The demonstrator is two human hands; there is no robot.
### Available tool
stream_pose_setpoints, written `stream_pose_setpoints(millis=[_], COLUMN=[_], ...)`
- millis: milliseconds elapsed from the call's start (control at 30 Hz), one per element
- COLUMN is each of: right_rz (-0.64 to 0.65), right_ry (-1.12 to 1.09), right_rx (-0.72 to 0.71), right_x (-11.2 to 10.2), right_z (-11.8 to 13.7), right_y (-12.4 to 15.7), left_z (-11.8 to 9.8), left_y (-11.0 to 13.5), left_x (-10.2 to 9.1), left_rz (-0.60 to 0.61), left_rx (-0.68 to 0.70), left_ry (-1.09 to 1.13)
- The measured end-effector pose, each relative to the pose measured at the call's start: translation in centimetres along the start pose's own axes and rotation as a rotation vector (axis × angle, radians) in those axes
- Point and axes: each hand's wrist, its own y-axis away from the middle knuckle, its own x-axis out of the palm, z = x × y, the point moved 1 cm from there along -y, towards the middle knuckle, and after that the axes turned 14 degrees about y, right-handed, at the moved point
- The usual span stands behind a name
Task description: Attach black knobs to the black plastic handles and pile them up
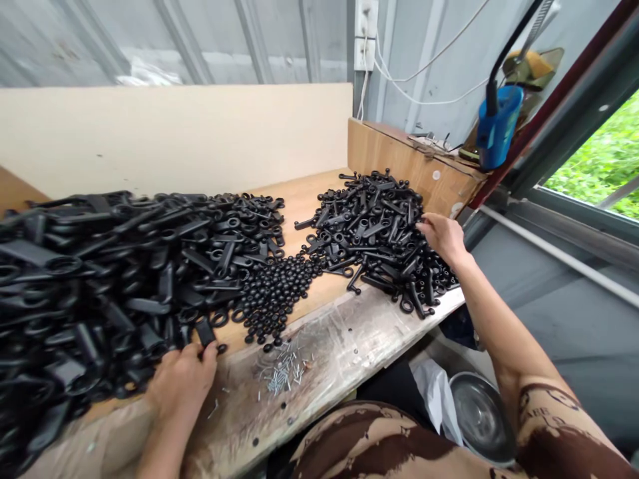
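Note:
My left hand (184, 374) is at the front edge of a large heap of black plastic ring-ended levers (150, 266). Its fingers close on one black lever (204, 330), whose flat body points away from me. Across the bench, my right hand (443, 234) is at the right side of a second pile of black crank handles with small knobs (372, 226). Its fingertips are pinched together against the pile, and what they hold is partly hidden. Between the heaps lie many small round black knobs (277, 289). Loose metal pins or screws (285, 372) are scattered in front of them.
The wooden bench (344, 319) has a worn front edge. A pale board (200, 133) stands behind the heaps, and a wooden side panel (399, 153) closes the right. A blue holder (499, 126) hangs near the window. Below the bench are a metal basin (482, 416) and a white bag (435, 392).

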Motion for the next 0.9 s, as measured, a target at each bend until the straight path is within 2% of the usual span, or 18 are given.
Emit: stream_pose_setpoints(millis=[100,200,300,400,533,667,733,900], right_rz=[0.021,0.19,0.357,0.44,0.473,0.469,0.469,0.494], right_ry=[-0.145,-0.32,-0.325,-0.217,-0.08,-0.021,0.001,-0.023], right_rx=[-0.215,-0.491,-0.7,-0.802,-0.799,-0.728,-0.693,-0.691], right_x=[-0.3,0.4,1.8,3.4,5.1,6.3,6.7,7.2], right_z=[3.5,8.0,12.6,16.5,20.6,23.5,24.3,24.8], right_y=[4.0,7.6,9.7,10.1,10.0,10.3,10.6,10.3], left_z=[-0.2,0.1,1.2,2.5,4.0,4.9,4.4,0.7], left_y=[-0.2,-0.2,0.1,0.5,0.8,2.0,3.1,5.4], left_x=[0.1,0.0,-0.3,-0.9,-1.6,-2.2,-2.5,-3.2], left_rz=[-0.002,0.019,0.032,0.069,0.121,0.081,0.097,0.361], left_rx=[-0.036,-0.087,-0.194,-0.255,-0.285,-0.406,-0.404,-0.209], left_ry=[0.05,0.161,0.24,0.215,0.316,0.978,1.282,1.9])
